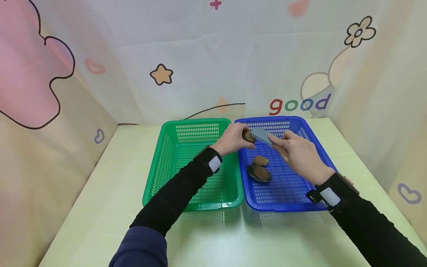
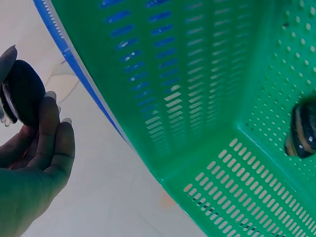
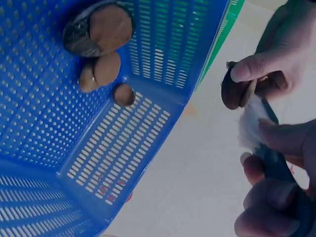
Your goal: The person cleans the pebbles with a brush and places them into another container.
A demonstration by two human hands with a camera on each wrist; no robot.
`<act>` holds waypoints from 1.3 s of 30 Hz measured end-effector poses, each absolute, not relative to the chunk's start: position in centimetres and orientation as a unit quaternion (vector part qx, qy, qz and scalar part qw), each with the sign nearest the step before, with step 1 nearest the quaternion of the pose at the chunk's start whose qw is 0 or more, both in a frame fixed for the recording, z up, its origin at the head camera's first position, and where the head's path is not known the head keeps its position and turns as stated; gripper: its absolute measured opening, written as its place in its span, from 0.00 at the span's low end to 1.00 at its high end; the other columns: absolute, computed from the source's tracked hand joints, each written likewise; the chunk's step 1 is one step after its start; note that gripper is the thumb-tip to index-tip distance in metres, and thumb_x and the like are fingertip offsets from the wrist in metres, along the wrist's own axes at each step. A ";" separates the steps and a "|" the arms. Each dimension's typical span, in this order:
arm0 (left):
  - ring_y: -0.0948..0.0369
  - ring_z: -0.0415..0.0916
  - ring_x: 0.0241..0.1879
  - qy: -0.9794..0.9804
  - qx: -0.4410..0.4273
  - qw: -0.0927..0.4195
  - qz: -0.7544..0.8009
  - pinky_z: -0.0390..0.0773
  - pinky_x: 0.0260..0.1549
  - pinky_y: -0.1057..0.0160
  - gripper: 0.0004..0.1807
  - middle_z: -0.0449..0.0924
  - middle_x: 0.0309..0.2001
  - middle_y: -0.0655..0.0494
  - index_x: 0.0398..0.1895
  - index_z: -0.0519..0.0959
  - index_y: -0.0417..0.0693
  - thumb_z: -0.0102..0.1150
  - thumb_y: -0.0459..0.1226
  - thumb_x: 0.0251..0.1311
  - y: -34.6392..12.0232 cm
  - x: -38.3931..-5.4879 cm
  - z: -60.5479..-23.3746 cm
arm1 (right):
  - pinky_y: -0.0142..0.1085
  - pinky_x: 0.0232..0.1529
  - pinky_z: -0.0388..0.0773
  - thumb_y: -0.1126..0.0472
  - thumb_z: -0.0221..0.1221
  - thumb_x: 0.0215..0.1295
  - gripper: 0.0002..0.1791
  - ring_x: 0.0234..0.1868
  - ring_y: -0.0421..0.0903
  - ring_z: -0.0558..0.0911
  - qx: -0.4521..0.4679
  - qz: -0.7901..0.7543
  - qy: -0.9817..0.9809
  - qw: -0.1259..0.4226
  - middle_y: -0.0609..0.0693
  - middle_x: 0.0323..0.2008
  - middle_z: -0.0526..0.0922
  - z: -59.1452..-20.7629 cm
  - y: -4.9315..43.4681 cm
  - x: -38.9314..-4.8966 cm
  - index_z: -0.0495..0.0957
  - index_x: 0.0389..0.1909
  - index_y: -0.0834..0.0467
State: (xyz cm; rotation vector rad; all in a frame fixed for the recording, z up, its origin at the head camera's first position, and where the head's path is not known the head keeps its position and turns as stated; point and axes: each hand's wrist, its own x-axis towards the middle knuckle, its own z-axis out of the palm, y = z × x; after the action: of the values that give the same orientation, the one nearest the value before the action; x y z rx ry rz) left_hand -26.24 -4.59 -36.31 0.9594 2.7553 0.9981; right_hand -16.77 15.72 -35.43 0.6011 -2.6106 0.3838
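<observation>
My left hand (image 1: 231, 140) pinches a dark, rounded stone (image 1: 249, 137) with a brown patch, above where the two baskets meet. In the left wrist view the stone (image 2: 27, 94) looks almost black, with fingertips round its edge. My right hand (image 1: 301, 157) grips a small brush (image 1: 261, 135) by its grey-blue handle, over the blue basket (image 1: 291, 208). Its pale bristles (image 3: 251, 123) are right at the stone's lower edge in the right wrist view. Inside the blue basket lie several brown-topped stones (image 1: 261, 161), one on a larger dark stone (image 3: 79, 37).
To the left, against the blue basket, stands a green basket (image 1: 151, 174). A black stone with a tan band (image 2: 302, 129) lies in it. Both baskets stand on a pale table (image 1: 110, 207), with a printed curtain (image 1: 200, 55) behind and at the sides.
</observation>
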 end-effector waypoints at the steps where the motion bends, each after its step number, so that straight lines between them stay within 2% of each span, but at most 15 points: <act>1: 0.59 0.76 0.38 0.892 0.315 0.028 0.324 0.73 0.34 0.70 0.20 0.81 0.40 0.50 0.43 0.79 0.42 0.73 0.42 0.51 -4.4 -26.2 -36.3 | 0.29 0.17 0.57 0.63 0.63 0.62 0.21 0.20 0.42 0.63 0.215 0.139 -0.942 0.217 0.51 0.24 0.68 -35.4 15.6 -16.9 0.79 0.57 0.56; 5: 0.59 0.77 0.38 0.892 0.312 0.022 0.326 0.73 0.34 0.71 0.21 0.82 0.41 0.50 0.45 0.79 0.41 0.73 0.42 0.50 -4.1 -26.3 -36.3 | 0.28 0.17 0.60 0.64 0.62 0.63 0.22 0.20 0.42 0.65 0.231 0.152 -0.940 0.201 0.52 0.26 0.69 -35.6 14.9 -16.8 0.77 0.59 0.56; 12: 0.61 0.72 0.32 0.894 0.312 0.027 0.321 0.66 0.27 0.71 0.16 0.79 0.34 0.51 0.38 0.80 0.44 0.73 0.42 0.50 -4.1 -26.4 -36.5 | 0.29 0.16 0.57 0.62 0.64 0.62 0.21 0.20 0.42 0.63 0.211 0.136 -0.947 0.201 0.51 0.25 0.68 -35.3 15.5 -16.5 0.79 0.57 0.56; 17: 0.60 0.76 0.35 0.891 0.318 0.022 0.324 0.71 0.30 0.72 0.18 0.81 0.38 0.51 0.40 0.79 0.43 0.73 0.42 0.50 -4.0 -26.3 -36.4 | 0.29 0.18 0.59 0.62 0.61 0.64 0.21 0.22 0.43 0.65 0.214 0.146 -0.947 0.191 0.52 0.26 0.69 -35.3 15.3 -17.0 0.77 0.59 0.56; 21: 0.58 0.75 0.35 0.895 0.309 0.019 0.320 0.70 0.31 0.69 0.18 0.80 0.37 0.50 0.39 0.80 0.42 0.73 0.41 0.49 -4.1 -26.3 -36.5 | 0.29 0.18 0.59 0.63 0.63 0.62 0.22 0.22 0.42 0.64 0.221 0.147 -0.947 0.181 0.51 0.25 0.68 -35.4 15.8 -16.6 0.78 0.58 0.56; 26: 0.59 0.74 0.37 0.900 0.308 0.024 0.307 0.72 0.34 0.68 0.17 0.80 0.37 0.51 0.39 0.80 0.43 0.74 0.41 0.49 -4.1 -26.2 -36.6 | 0.29 0.17 0.58 0.62 0.64 0.62 0.21 0.21 0.42 0.63 0.205 0.132 -0.950 0.196 0.51 0.25 0.68 -35.4 16.2 -16.7 0.79 0.57 0.56; 33: 0.59 0.73 0.35 0.897 0.310 0.027 0.315 0.70 0.32 0.69 0.18 0.79 0.37 0.51 0.40 0.80 0.43 0.74 0.41 0.49 -3.9 -26.2 -36.8 | 0.28 0.19 0.61 0.63 0.62 0.63 0.22 0.22 0.42 0.65 0.227 0.151 -0.947 0.171 0.51 0.27 0.70 -35.8 15.9 -16.6 0.77 0.59 0.56; 39: 0.59 0.74 0.34 0.898 0.310 0.028 0.312 0.70 0.31 0.68 0.17 0.79 0.35 0.51 0.38 0.80 0.43 0.74 0.40 0.49 -3.8 -26.2 -36.9 | 0.28 0.17 0.58 0.62 0.63 0.62 0.20 0.21 0.42 0.63 0.211 0.131 -0.948 0.199 0.51 0.25 0.68 -35.7 16.3 -16.5 0.79 0.56 0.56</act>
State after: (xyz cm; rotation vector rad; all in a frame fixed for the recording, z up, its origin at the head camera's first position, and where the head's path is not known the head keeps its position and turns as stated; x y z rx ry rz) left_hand -26.18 -3.84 -36.89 0.9580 2.7717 0.9622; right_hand -16.46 16.32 -35.75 0.5898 -2.6522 0.3674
